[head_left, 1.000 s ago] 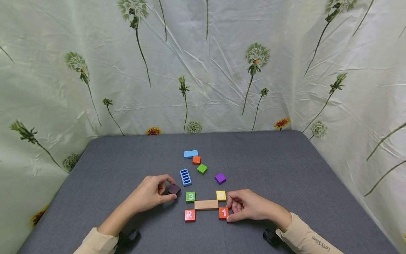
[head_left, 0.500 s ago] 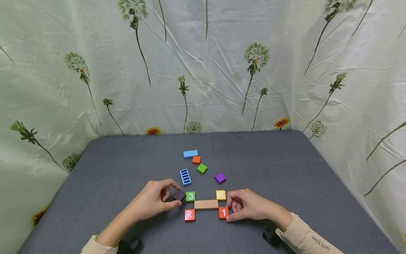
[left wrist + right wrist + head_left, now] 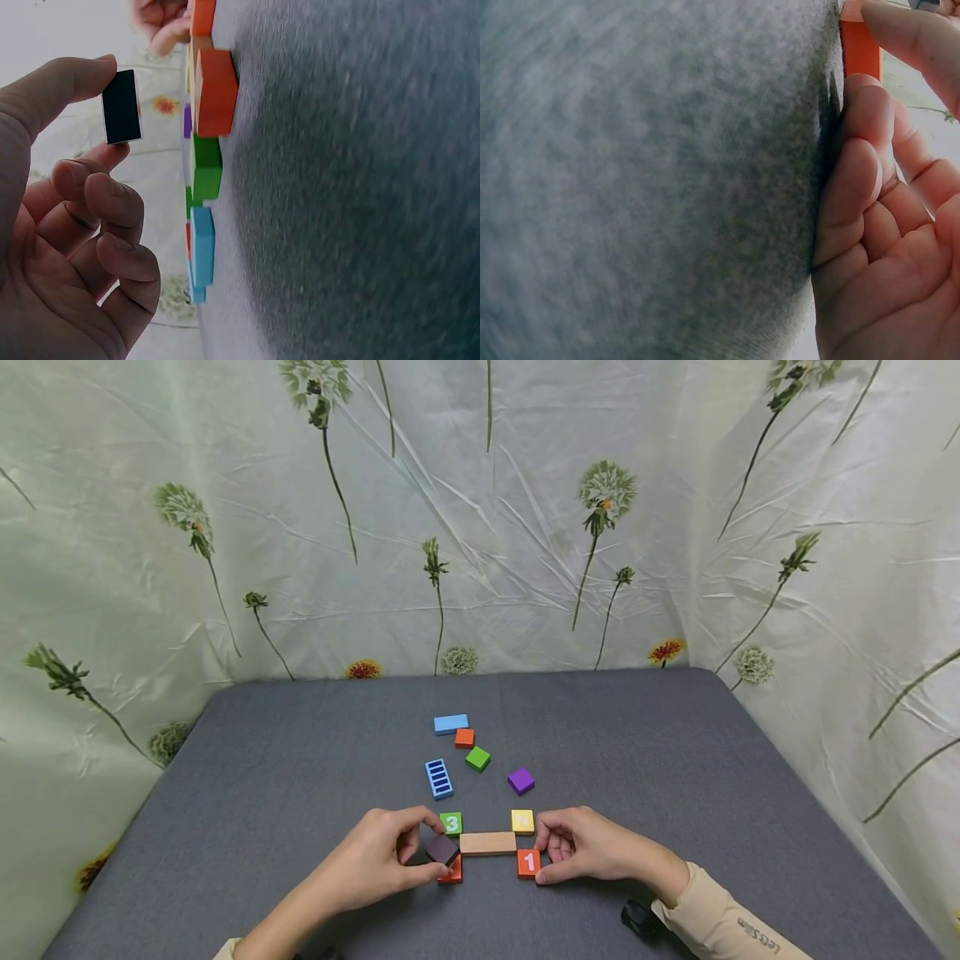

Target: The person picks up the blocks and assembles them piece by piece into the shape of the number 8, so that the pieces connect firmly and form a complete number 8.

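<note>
Between thumb and index finger, my left hand (image 3: pixel 378 856) pinches a dark block (image 3: pixel 442 850). It is held above the cloth in the left wrist view and overlaps the red R block (image 3: pixel 452 875) in the head view. My right hand (image 3: pixel 592 845) has its thumb and index finger at the right edge of the orange block marked 1 (image 3: pixel 528 863); the right wrist view shows the thumb against this orange block (image 3: pixel 861 49). A plain wooden plank (image 3: pixel 487 843) lies between the green 3 block (image 3: pixel 451 823), the yellow N block (image 3: pixel 522 822), and the R and 1 blocks.
Beyond the plank lie a purple block (image 3: pixel 521 781), a blue block with dark bars (image 3: pixel 439 778), a green block (image 3: pixel 477 759), a small orange block (image 3: pixel 465 738) and a light blue block (image 3: pixel 451 724). Grey cloth (image 3: pixel 660 752) covers the table; a flowered curtain (image 3: pixel 510 527) hangs behind.
My left hand has carried the dark block right and nearer to me, from left of the green 3 block to over the R block. My right hand has stayed put.
</note>
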A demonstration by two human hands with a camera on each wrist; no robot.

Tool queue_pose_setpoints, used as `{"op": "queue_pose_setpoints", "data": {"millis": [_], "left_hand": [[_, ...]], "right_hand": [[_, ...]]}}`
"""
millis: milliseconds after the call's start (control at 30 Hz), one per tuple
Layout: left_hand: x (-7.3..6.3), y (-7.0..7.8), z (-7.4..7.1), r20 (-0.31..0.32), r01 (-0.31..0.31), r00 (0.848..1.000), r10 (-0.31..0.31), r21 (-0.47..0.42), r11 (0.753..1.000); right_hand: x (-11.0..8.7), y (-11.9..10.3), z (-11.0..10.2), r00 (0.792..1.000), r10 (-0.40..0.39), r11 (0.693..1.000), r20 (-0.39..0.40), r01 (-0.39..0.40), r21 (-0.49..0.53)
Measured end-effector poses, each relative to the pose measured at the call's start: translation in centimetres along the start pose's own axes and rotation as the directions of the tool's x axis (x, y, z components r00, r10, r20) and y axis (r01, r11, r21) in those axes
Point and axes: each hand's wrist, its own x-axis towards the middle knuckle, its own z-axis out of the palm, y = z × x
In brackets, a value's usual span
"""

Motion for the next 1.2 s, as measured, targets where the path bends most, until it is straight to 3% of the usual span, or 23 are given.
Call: {"op": "queue_pose_setpoints", "data": {"millis": [300,600,900,1200], "left_hand": [[-0.5,0.6,0.5,0.038,0.023,0.999,-0.022,-0.020,1.000],[-1.3,0.7,1.5,0.031,-0.023,0.999,0.024,-0.031,0.999],[-1.6,0.8,2.1,0.138,0.035,0.990,-0.025,-0.074,0.997],[-2.1,0.6,3.2,0.119,-0.101,0.987,0.104,-0.035,0.994]], "right_hand": [[-0.1,0.0,0.1,1.000,0.013,1.000,-0.007,-0.013,0.004],[-0.1,0.0,0.0,1.000,0.000,1.000,-0.012,0.000,0.006],[-0.1,0.0,0.1,1.000,0.012,1.000,-0.010,-0.012,0.007],[-0.1,0.1,0.1,1.000,0.010,1.000,-0.009,-0.010,0.009]]}}
